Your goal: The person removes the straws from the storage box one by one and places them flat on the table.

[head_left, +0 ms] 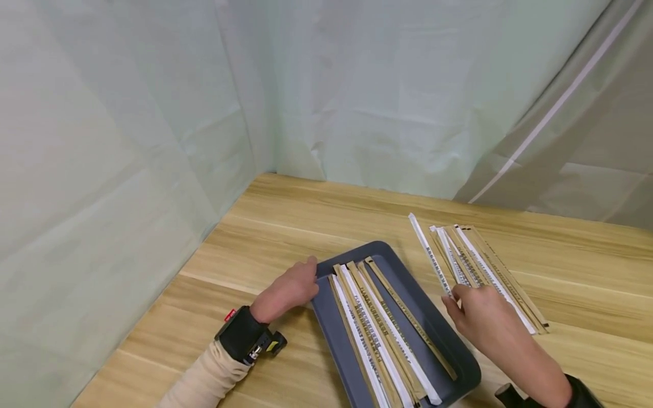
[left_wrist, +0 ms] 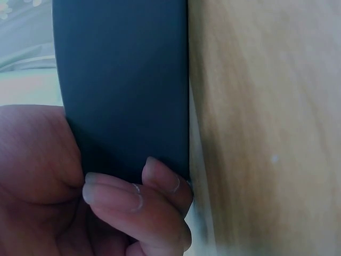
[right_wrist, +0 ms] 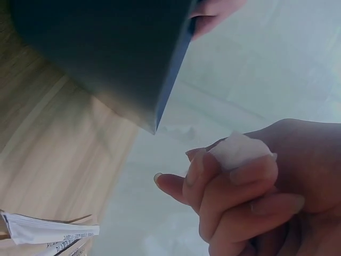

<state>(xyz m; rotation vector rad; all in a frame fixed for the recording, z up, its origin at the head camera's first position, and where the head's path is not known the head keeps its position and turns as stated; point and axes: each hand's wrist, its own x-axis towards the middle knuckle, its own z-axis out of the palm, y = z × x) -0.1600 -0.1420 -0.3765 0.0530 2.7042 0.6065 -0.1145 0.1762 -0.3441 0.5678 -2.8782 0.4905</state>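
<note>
A dark grey rectangular tray (head_left: pixel 419 309) sits on the table, holding several long straws in white and brown printed paper sleeves (head_left: pixel 364 317). My left hand (head_left: pixel 291 286) grips the tray by its far left corner; in the left wrist view its fingers curl at the tray's side wall (left_wrist: pixel 122 80). To the right of the tray, my right hand (head_left: pixel 482 311) pinches one white paper-wrapped straw (head_left: pixel 430 254) near its close end, the rest pointing away to the back left. The white end of that sleeve (right_wrist: pixel 240 149) shows among the fingers in the right wrist view.
A loose row of more wrapped straws (head_left: pixel 502 277), white and brown, lies on the table (head_left: pixel 597 300) beyond and beneath my right hand. Pale curtains (head_left: pixel 377 102) hang along the table's back and left edges.
</note>
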